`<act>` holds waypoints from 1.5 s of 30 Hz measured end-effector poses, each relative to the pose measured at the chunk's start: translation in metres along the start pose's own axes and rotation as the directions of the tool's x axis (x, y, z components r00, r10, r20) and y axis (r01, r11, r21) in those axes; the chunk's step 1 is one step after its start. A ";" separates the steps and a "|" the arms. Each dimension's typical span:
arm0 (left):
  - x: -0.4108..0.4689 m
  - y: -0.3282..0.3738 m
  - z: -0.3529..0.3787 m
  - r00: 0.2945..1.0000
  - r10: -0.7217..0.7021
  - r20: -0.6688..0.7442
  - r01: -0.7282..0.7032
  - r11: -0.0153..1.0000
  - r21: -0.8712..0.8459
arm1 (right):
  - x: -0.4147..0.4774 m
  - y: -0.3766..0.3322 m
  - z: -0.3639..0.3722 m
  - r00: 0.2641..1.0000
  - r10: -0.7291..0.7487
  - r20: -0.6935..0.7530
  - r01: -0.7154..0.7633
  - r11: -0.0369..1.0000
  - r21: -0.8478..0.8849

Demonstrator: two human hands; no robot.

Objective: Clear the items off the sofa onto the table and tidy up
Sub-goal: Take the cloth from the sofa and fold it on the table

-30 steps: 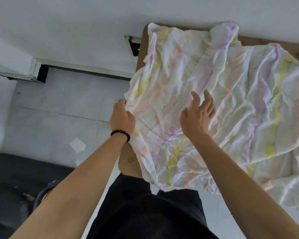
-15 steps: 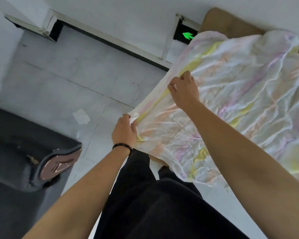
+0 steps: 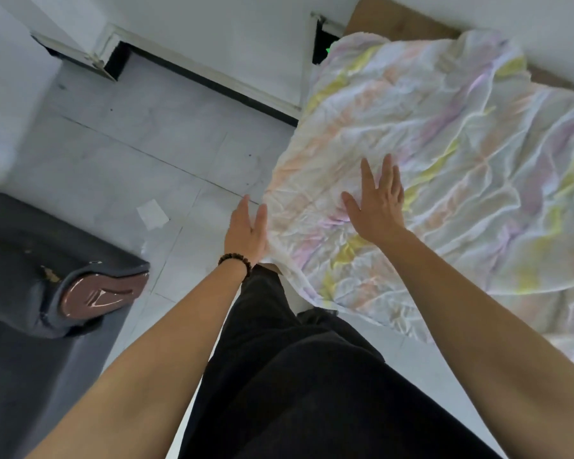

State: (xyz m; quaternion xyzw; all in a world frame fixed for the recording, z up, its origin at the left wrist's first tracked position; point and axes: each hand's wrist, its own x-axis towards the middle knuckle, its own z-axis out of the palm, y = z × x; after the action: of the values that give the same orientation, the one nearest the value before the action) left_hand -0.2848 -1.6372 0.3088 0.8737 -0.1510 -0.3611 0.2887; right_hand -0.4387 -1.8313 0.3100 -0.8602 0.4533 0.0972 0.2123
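A crinkled white blanket [image 3: 444, 154] with pastel pink, yellow and orange streaks lies spread over the brown wooden table [image 3: 395, 26], hanging over its near and left edges. My right hand [image 3: 376, 202] rests flat on the blanket near its left edge, fingers spread. My left hand [image 3: 247, 228], with a dark bead bracelet on the wrist, is open with fingers straight, touching the blanket's left edge from the side. Neither hand grips the cloth.
The dark grey sofa [image 3: 20, 260] sits at lower left, its arm ending in a glossy brown cap [image 3: 100, 291]. A scrap of white paper [image 3: 151, 213] lies on the pale tiled floor. My black trousers fill the bottom centre. A white wall runs behind the table.
Both hands have let go of the blanket's left edge that they were pinching. My right hand moved down and now lies flat on the cloth; my left hand has opened beside the edge.
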 end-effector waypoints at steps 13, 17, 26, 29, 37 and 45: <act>0.093 0.131 -0.008 0.944 0.320 0.081 -0.326 0.860 0.392 | 0.049 0.013 -0.070 0.989 0.148 0.026 -0.150 0.970 0.192; 0.181 0.214 0.015 0.861 0.499 0.095 -0.495 0.781 0.382 | 0.081 0.021 -0.081 0.936 0.326 -0.136 -0.292 0.931 0.220; 0.270 0.288 0.076 0.680 0.652 0.337 -0.691 0.415 0.592 | 0.122 0.024 -0.056 0.861 0.509 -0.014 -0.500 0.851 0.163; 0.271 0.293 0.042 0.655 0.735 0.175 -0.737 0.571 0.362 | 0.129 0.008 -0.058 0.821 0.571 -0.005 -0.560 0.806 0.194; 0.350 0.284 -0.067 0.926 0.191 -0.326 -0.129 0.971 0.203 | 0.172 -0.022 -0.065 0.865 0.499 -0.061 -0.481 0.857 0.184; 0.309 0.266 0.006 0.703 0.683 0.196 -0.686 0.581 0.438 | 0.167 -0.018 -0.061 0.851 0.510 -0.129 -0.485 0.856 0.181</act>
State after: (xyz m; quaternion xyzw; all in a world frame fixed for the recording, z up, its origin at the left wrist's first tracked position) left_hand -0.0892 -1.9949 0.3004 0.7891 -0.5609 -0.1750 0.1790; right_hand -0.3301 -1.9733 0.3097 -0.7010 0.6831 0.0416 0.2004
